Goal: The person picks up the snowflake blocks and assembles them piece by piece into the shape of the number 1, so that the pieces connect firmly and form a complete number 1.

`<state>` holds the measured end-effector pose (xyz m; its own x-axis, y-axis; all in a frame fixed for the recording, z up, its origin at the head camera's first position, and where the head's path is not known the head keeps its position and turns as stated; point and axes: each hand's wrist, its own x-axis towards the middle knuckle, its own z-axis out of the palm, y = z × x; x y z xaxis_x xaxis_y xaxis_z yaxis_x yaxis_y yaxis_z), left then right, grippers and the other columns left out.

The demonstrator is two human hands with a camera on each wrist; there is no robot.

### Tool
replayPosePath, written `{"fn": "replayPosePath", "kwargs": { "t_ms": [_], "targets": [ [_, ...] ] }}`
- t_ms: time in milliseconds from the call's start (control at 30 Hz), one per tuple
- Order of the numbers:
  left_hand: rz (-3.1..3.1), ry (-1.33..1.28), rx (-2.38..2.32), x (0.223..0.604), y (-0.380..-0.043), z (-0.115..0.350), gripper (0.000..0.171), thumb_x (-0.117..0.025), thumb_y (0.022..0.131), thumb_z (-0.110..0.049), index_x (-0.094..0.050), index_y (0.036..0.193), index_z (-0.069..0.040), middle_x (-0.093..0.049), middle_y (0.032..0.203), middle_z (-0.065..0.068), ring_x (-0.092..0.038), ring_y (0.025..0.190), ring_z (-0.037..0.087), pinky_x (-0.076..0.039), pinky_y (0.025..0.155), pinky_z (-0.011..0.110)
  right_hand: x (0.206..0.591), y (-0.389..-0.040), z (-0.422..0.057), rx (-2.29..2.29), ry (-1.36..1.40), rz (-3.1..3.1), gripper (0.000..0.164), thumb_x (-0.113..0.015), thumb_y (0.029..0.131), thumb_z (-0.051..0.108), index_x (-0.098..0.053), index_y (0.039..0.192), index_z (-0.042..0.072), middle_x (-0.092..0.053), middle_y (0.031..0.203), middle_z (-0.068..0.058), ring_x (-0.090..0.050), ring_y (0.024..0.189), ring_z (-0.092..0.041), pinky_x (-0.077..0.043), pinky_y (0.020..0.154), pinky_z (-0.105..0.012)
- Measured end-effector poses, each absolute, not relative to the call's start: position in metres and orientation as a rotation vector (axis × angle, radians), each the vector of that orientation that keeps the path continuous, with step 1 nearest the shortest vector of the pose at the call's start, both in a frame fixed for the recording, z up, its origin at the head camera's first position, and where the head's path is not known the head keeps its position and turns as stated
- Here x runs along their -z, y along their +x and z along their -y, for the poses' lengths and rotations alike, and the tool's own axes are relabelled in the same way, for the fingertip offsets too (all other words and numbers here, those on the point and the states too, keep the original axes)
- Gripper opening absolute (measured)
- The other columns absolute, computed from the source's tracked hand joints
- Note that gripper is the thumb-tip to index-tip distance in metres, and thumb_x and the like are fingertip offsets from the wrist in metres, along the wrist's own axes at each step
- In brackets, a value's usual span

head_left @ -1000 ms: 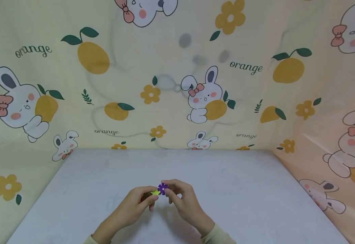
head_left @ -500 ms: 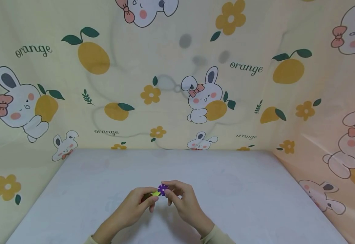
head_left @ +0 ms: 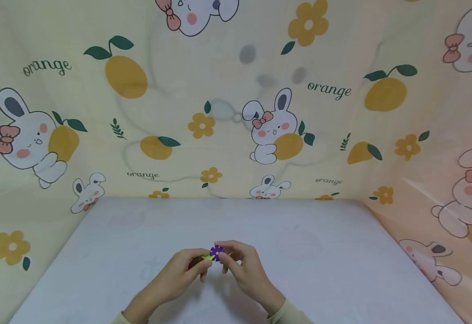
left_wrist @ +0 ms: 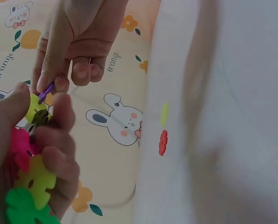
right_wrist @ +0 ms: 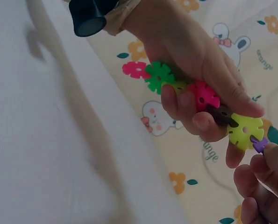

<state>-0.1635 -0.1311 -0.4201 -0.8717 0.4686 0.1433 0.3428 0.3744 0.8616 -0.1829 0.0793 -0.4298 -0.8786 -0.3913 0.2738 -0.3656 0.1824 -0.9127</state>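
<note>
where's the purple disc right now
In the head view, the purple disc is below and slightly left of centre, pinched by the right hand, against a yellow disc in the left hand.

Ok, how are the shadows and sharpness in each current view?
Head: soft shadows on the white tabletop below the left hand and right hand, rabbit-print backdrop warmer-tinted at right. Left wrist: broad, blurry shadow band along the tabletop, green snowflake disc looks slightly soft. Right wrist: soft-edged diagonal shadow on the tabletop, notches readable on the yellow snowflake disc.
</note>
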Motion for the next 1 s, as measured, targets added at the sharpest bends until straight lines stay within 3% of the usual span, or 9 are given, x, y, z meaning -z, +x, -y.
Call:
{"fn": "replayPosePath", "kwargs": {
  "t_ms": [167, 300, 467, 667, 1000],
  "targets": [
    [-2.523, 0.673, -1.490, 0.416, -0.162, 0.130, 0.032, -0.054, 0.105, -0.035, -0.065, 0.124, -0.012, -0.066, 0.081, 0.007, -0.049, 0.056, 0.001, -0.043, 0.051, 0.020, 0.430, -0.185, -0.082, 1.812, -0.789, -2.421, 0.025, -0.063, 0.100, 0.014, -0.069, 0.123, 0.006, -0.068, 0.092, -0.025, -0.062, 0.066, -0.005, -0.056, 0.066, -0.027],
    [-2.596, 0.618, -1.445, 0.414, -0.160, 0.129, 0.042, -0.062, 0.100, -0.039, -0.058, 0.136, -0.018, -0.067, 0.091, 0.004, -0.056, 0.067, 0.006, -0.049, 0.059, 0.024, 0.431, -0.187, -0.083, 1.832, -0.810, -2.407, 0.025, -0.062, 0.100, 0.013, -0.068, 0.123, 0.003, -0.067, 0.091, -0.028, -0.062, 0.066, -0.005, -0.055, 0.065, -0.026],
    [-2.838, 0.642, -1.294, 0.416, -0.158, 0.128, 0.048, -0.069, 0.094, -0.044, -0.057, 0.137, -0.028, -0.070, 0.101, -0.004, -0.058, 0.083, 0.004, -0.048, 0.073, 0.025, 0.434, -0.190, -0.083, 1.904, -0.795, -2.361, 0.026, -0.061, 0.100, 0.010, -0.066, 0.122, -0.003, -0.066, 0.087, -0.029, -0.062, 0.063, -0.004, -0.054, 0.063, -0.024],
    [-3.111, 0.649, -1.095, 0.422, -0.157, 0.127, 0.049, -0.077, 0.089, -0.026, -0.060, 0.136, -0.024, -0.071, 0.105, -0.009, -0.065, 0.091, 0.006, -0.054, 0.077, 0.030, 0.436, -0.191, -0.082, 1.983, -0.710, -2.262, 0.027, -0.058, 0.101, 0.006, -0.063, 0.124, -0.007, -0.064, 0.089, -0.034, -0.060, 0.061, -0.003, -0.056, 0.064, -0.025],
    [-3.205, 0.696, -1.023, 0.428, -0.159, 0.123, 0.049, -0.076, 0.085, -0.015, -0.063, 0.132, -0.021, -0.065, 0.091, -0.014, -0.056, 0.079, -0.003, -0.049, 0.068, 0.020, 0.436, -0.189, -0.079, 2.070, -0.566, -2.050, 0.033, -0.058, 0.101, 0.008, -0.056, 0.130, -0.008, -0.067, 0.079, 0.005, -0.062, 0.060, -0.003, -0.053, 0.065, -0.019]
  ]
}}
